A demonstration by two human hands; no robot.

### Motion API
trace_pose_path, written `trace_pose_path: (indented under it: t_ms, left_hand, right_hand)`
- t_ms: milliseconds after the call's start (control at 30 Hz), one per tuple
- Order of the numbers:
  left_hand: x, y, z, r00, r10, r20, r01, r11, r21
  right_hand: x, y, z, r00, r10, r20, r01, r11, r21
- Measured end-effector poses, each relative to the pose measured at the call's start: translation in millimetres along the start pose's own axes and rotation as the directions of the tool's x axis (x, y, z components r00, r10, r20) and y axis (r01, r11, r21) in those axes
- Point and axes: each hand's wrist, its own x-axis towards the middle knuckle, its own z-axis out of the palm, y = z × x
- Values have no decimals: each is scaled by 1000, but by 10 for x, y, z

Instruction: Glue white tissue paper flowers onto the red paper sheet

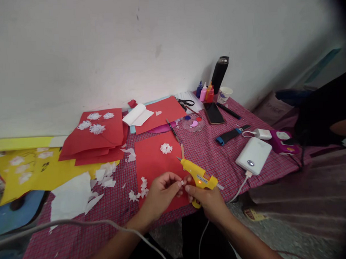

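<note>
My left hand [164, 189] pinches a small white paper piece [182, 182] over the lower part of a red sheet [154, 164]. Close beside it, my right hand [204, 197] is wrapped round a yellow glue gun [199, 174], its nozzle pointing up and left; the right fingertips meet the left ones near the paper piece. A white paper flower [166, 148] lies on the red sheet above the hands. Several crumpled white bits [143, 188] rest at the sheet's lower left edge.
Stacked red sheets [90, 142] with white flowers and paper scraps [69, 197] lie left. Behind are scissors [186, 103], a paint palette [193, 123] and paint bottles [203, 93]. A phone [214, 113], cutter [232, 134] and white power bank [253, 155] lie right. A cable [108, 222] crosses in front.
</note>
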Motion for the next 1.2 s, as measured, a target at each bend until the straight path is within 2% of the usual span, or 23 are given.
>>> trace_pose_path:
  t_ms: [267, 567, 667, 900, 1033, 1133, 1200]
  left_hand:
    - [-27, 8, -25, 997, 68, -18, -67, 995, 79]
    - [-23, -73, -95, 999, 39, -32, -38, 999, 15]
    - [-17, -110, -116, 998, 47, -48, -46, 999, 7]
    - [-7, -162, -195, 992, 91, -87, -81, 990, 114]
    - [-32, -144, -185, 996, 56, -65, -57, 998, -15]
    - [-63, -122, -138, 998, -54, -10, 51, 972, -230]
    - [-81, -115, -106, 994, -102, 24, 105, 943, -316]
  right_hand:
    - [-8, -3, 15, 1000, 10, -5, -9, 998, 58]
    - [-13, 14, 21, 1000, 21, -2, -21, 997, 75]
    - [-30, 7, 23, 1000, 24, -1, -24, 999, 37]
    - [-66, 53, 11, 998, 64, -6, -64, 995, -79]
    - [-44, 75, 16, 999, 30, -13, -31, 998, -51]
    - [-28, 56, 29, 999, 2, -37, -3, 1000, -16]
    - [-30, 34, 41, 999, 11, -42, -11, 1000, -22]
